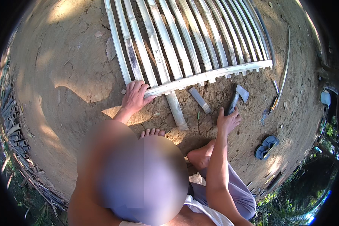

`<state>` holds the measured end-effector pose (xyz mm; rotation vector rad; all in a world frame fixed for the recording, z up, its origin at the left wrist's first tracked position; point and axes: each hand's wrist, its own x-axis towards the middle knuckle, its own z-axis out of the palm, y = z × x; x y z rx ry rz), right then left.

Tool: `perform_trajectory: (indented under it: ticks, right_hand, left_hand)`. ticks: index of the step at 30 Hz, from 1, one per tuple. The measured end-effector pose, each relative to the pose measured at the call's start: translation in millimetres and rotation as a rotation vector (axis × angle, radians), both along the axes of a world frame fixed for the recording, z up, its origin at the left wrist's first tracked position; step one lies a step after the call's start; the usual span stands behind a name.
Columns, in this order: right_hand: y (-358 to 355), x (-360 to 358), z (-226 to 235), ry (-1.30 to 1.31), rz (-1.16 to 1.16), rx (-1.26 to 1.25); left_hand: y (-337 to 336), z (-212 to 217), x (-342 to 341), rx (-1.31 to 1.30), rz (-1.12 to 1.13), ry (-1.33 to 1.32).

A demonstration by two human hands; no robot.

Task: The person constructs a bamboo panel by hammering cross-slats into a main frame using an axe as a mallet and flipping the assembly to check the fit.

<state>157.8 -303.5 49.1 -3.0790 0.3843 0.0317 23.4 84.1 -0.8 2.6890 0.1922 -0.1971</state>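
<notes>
Long pale bamboo slats [160, 56] lie side by side on the ground, joined across their near ends by a bamboo crosspiece [211, 76]. My left hand [134, 97] grips the slats at the crosspiece's left end, fingers over a slat end and thumb against the crosspiece. A hatchet [242, 93] is in my right hand [228, 121], which is wrapped round its dark handle below the crosspiece. One wider slat [176, 112] sticks out past the crosspiece toward me. Between it and the hatchet lies a short flat wooden piece [199, 100].
To the right, a thin curved strip [287, 64] lies near a knife-like tool [274, 103]. A pair of dark sandals [266, 147] rests on the dirt at right. Cut bamboo tubes [16, 130] are piled at the far left. My bare feet [201, 155] are close below the work.
</notes>
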Motion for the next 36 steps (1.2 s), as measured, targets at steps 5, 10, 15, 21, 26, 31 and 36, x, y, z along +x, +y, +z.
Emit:
perform_trajectory:
  ticks: [5, 10, 15, 21, 26, 31, 36]
  right_hand:
    - [-92, 53, -15, 0.351, -0.241, 0.686]
    - [-9, 23, 47, 0.321, -0.234, 1.232]
    - [76, -10, 100, 0.606, 0.169, 1.132]
    - [143, -51, 91, 0.436, 0.341, 0.878]
    - [148, -32, 100, 0.655, 0.600, 0.543]
    - [174, -26, 144, 0.373, 0.580, 0.716]
    - [144, -34, 108, 0.628, 0.731, 0.365]
  left_hand:
    - [-8, 4, 14, 0.082, -0.024, -0.095]
    - [5, 7, -9, 0.090, -0.041, -0.009]
    - [2, 11, -6, 0.126, -0.054, 0.023]
    - [-5, 21, 5, 0.098, -0.066, 0.142]
    - [2, 10, -1, 0.136, -0.057, 0.055]
    - [0, 9, -7, 0.199, -0.075, -0.031]
    - [-8, 3, 4, 0.143, -0.060, 0.127]
